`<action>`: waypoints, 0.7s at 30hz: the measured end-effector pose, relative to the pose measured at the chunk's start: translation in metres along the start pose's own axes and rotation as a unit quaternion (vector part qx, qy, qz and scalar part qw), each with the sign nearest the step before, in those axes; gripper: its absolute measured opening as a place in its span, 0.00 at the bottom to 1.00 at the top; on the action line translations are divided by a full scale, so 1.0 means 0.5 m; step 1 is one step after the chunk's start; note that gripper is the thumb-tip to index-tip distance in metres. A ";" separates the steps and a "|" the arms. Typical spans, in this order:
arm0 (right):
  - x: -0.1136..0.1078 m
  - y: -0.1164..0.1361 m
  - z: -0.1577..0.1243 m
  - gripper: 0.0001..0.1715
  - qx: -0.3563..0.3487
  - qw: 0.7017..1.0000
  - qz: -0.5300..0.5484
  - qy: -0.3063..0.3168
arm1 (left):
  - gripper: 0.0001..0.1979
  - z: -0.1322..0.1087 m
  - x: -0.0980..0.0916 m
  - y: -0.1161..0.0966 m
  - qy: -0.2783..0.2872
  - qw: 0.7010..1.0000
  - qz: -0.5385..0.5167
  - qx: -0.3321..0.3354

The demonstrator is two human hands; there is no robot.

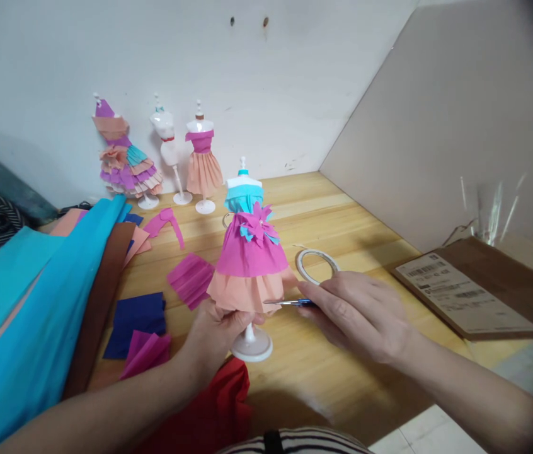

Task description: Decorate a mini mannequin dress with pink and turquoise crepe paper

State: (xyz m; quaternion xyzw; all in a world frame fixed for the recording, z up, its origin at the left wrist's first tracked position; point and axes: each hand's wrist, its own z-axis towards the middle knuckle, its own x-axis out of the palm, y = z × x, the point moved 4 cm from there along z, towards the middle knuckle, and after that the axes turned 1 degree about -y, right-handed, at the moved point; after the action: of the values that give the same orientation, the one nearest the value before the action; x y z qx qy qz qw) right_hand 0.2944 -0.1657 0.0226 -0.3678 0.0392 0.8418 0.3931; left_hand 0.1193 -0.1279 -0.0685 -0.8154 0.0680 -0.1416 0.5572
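A small white mannequin (250,345) stands on the wooden table (332,227), wearing a paper dress (249,258) with a cyan top, magenta skirt and peach lower ruffle. My left hand (214,334) pinches the peach hem just above the stand's round base. My right hand (356,312) is closed around small scissors (290,303), whose blades point left and touch the right edge of the ruffle. A tape ring (316,265) lies just behind my right hand.
Three more dressed mannequins (172,157) stand by the back wall. Cyan, brown, peach, navy and magenta crepe paper (58,296) covers the table's left side, red paper (219,403) at the front. A labelled cardboard parcel (474,290) lies right, beneath a leaning board (446,113).
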 end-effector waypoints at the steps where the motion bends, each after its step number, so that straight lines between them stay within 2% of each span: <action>1: 0.000 0.000 0.001 0.13 0.002 1.000 0.001 0.002 | 0.12 0.000 0.000 -0.001 0.000 1.000 0.003 0.001; 6: 0.001 0.000 0.006 0.10 -0.006 1.000 0.007 0.006 | 0.11 -0.002 0.002 -0.005 0.013 1.000 0.017 0.006; 21: 0.001 -0.002 -0.001 0.12 -0.004 1.000 0.016 0.001 | 0.10 -0.003 0.000 -0.002 0.007 1.000 0.022 -0.005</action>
State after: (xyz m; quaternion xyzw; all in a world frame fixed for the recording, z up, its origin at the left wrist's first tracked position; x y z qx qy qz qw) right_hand 0.2952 -0.1646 0.0220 -0.3698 0.0422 0.8479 0.3776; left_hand 0.1189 -0.1288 -0.0670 -0.8157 0.0903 -0.1346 0.5554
